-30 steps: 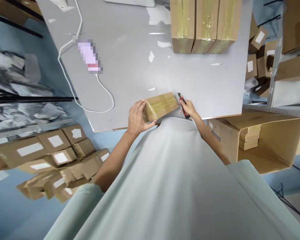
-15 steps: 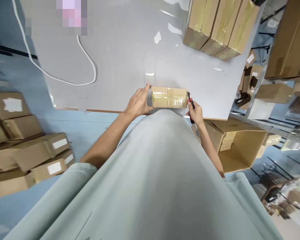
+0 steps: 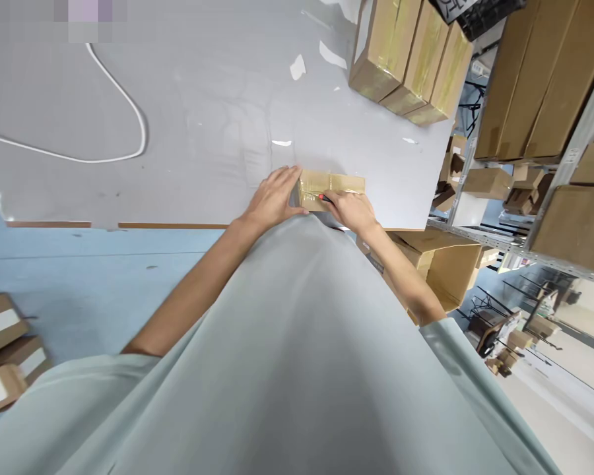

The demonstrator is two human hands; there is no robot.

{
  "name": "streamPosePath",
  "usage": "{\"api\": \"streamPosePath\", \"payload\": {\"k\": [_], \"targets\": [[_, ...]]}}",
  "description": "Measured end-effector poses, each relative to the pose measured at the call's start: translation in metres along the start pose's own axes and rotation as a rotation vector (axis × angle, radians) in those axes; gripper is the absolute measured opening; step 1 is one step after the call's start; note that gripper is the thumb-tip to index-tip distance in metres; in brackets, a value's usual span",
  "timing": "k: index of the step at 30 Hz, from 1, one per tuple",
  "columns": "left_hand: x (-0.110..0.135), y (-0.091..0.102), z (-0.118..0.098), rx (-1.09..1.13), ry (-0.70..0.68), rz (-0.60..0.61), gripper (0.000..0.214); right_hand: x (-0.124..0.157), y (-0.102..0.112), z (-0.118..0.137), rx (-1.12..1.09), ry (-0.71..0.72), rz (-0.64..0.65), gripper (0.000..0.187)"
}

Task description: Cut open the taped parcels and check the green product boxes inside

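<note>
A small cardboard box [image 3: 340,184] wrapped in clear tape lies at the near edge of the grey table [image 3: 218,125]. My left hand [image 3: 273,197] presses against its left end, fingers curved around it. Over the box's near side, my right hand [image 3: 350,210] is closed on a red and black utility knife [image 3: 323,197], and the knife's tip rests on the top of the box. My pale shirt hides the table's edge just below the box.
Three taped cartons [image 3: 406,59] stand at the table's far right. A white cable [image 3: 103,99] loops across its left. An open carton [image 3: 440,264] sits on the floor at right, beside metal shelves [image 3: 539,132] with boxes. More boxes [image 3: 4,356] lie at lower left.
My right hand has moved from the box's right end onto its top, bringing the knife to the tape. My left hand stays at the left end. The view has shifted right.
</note>
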State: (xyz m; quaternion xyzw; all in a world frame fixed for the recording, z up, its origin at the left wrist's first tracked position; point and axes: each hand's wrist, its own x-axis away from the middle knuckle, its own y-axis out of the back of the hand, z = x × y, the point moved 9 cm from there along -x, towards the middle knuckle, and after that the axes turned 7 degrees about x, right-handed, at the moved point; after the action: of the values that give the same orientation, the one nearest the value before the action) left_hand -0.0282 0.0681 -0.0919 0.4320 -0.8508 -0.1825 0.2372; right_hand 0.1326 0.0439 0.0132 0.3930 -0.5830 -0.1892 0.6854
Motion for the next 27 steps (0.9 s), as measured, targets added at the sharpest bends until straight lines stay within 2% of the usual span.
{"api": "streamPosePath", "payload": {"k": [3, 12, 17, 22, 24, 27], "targets": [[-0.001, -0.002, 0.000, 0.027, -0.019, 0.000, 0.128, -0.010, 0.007, 0.003, 0.076, -0.001, 0.018, 0.051], [0.000, -0.003, -0.003, 0.030, 0.010, -0.004, 0.118, -0.021, 0.005, 0.005, 0.166, 0.035, 0.029, 0.049], [-0.001, -0.003, -0.004, 0.013, 0.029, 0.001, 0.119, -0.023, 0.015, 0.019, 0.209, 0.069, 0.035, 0.041], [-0.002, 0.000, -0.009, -0.012, 0.057, 0.015, 0.122, -0.032, 0.020, 0.034, 0.225, 0.124, -0.012, 0.037], [-0.001, 0.003, -0.011, -0.035, 0.071, 0.020, 0.122, -0.036, 0.018, 0.030, 0.235, 0.124, -0.009, 0.037], [0.001, 0.006, -0.012, -0.068, 0.093, 0.020, 0.122, -0.031, 0.005, 0.003, 0.238, 0.094, 0.080, 0.039]]}}
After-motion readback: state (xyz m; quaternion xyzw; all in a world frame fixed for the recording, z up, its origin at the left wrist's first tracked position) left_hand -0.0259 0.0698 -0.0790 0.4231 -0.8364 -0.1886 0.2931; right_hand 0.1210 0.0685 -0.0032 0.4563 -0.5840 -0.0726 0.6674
